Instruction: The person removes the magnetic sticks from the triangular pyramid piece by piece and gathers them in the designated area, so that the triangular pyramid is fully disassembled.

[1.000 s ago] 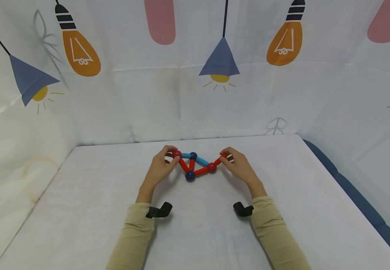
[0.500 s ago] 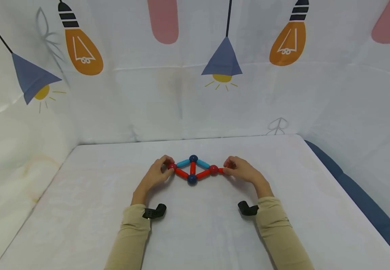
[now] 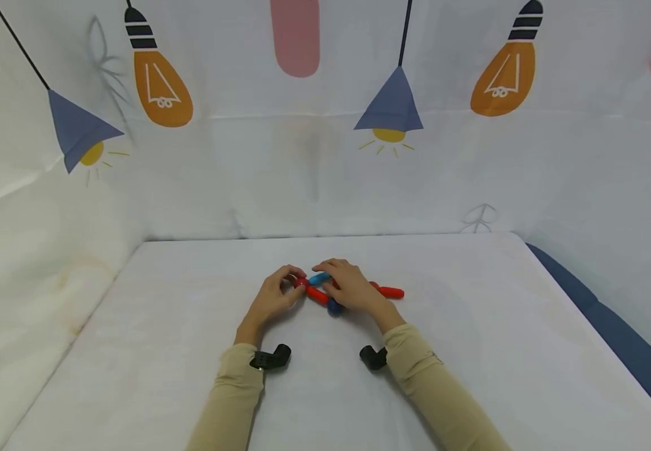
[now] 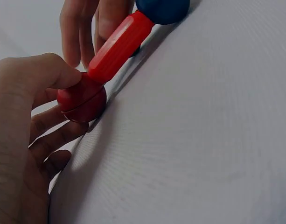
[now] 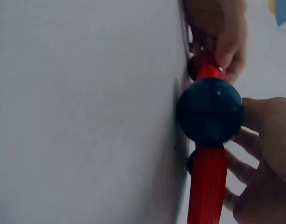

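A figure of magnetic rods and balls lies on the white table. My left hand (image 3: 271, 302) pinches the red ball (image 4: 82, 99) at its left corner between thumb and fingers. From that ball run a light blue rod (image 3: 319, 279) and a red rod (image 3: 317, 295). The red rod meets a near dark blue ball (image 5: 210, 112). My right hand (image 3: 356, 289) reaches over the figure's middle, its thumb close to this ball and its fingers parted; contact cannot be told. It hides much of the right half. Another red rod (image 3: 391, 292) sticks out to the right, unheld.
The white tabletop (image 3: 178, 376) spreads around both forearms. A white cloth wall (image 3: 257, 181) with printed lamps and bulbs rises behind the table's far edge. Dark blue padding (image 3: 613, 319) runs along the right side. Each wrist wears a black camera mount (image 3: 271, 358).
My right hand has let go of the end red rod and moved left over the figure's middle. My left hand keeps hold of the red ball. The figure was lowered flatter; the head view shifted.
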{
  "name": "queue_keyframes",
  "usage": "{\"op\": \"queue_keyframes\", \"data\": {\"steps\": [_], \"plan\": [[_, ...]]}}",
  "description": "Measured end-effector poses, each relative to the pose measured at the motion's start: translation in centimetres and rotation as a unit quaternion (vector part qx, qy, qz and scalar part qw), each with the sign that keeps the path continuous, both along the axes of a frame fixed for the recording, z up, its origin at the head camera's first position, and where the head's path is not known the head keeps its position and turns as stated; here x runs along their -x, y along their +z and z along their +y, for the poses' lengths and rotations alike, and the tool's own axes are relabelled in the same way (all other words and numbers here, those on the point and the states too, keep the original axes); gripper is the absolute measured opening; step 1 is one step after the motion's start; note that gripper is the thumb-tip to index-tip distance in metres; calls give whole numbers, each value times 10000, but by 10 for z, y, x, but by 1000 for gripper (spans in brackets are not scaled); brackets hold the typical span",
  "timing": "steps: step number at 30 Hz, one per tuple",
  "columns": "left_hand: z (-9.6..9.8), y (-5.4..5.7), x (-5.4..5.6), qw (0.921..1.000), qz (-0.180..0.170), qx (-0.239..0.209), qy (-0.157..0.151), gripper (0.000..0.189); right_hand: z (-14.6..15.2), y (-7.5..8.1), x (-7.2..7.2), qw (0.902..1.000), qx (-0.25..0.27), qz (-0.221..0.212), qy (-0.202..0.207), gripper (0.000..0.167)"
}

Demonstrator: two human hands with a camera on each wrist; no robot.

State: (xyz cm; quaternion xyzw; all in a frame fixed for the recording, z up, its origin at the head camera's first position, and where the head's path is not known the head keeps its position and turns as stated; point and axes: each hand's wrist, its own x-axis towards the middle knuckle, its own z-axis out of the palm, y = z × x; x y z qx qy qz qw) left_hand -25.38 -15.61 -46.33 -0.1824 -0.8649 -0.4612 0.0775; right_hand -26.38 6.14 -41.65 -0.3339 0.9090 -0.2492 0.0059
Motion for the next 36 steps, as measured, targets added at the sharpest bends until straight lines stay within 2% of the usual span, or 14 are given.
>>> {"op": "queue_keyframes", "data": {"steps": [5, 10, 15, 18, 21, 23, 25, 28, 30, 32, 36], "plan": [[-2, -2, 1, 10000, -21, -9, -54, 20, -16, 0, 4, 9983, -464, 251, -259, 24], [-2, -1, 3, 9999, -6, -67, -108, 18, -19, -5, 9, 9960, -396, 473, -646, 15], [-2, -2, 2, 9997, -123, -89, -165, 17, -16, -10, 11, 9931, -459, 311, -1036, 17], [-2, -1, 0, 9997, -146, -55, -183, 17, -13, -9, 8, 9925, -342, 322, -1127, 20], [-4, 0, 1, 9996, -69, -77, -247, 18, -11, -6, 2, 9932, -55, 544, -1031, 22], [-4, 1, 1, 9994, -31, -93, -319, 19, -9, -2, -5, 9945, 84, 631, -830, 22], [-4, 2, 2, 9992, -37, -57, -395, 22, -8, -1, -12, 9966, -50, 602, -557, 24], [-5, 3, 3, 9984, -143, 58, -541, 28, -7, -1, -20, 9971, -548, 434, -283, 29], [-5, 3, 2, 9976, -231, 157, -627, 30, -7, -2, -24, 9955, -837, 376, -227, 32], [-5, 2, 2, 9971, -280, 218, -667, 30, -7, -3, -28, 9949, -911, 370, -225, 32], [-5, 2, 1, 9985, -298, 237, -405, 29, -7, -4, -31, 9953, -866, 433, -87, 28]]}}
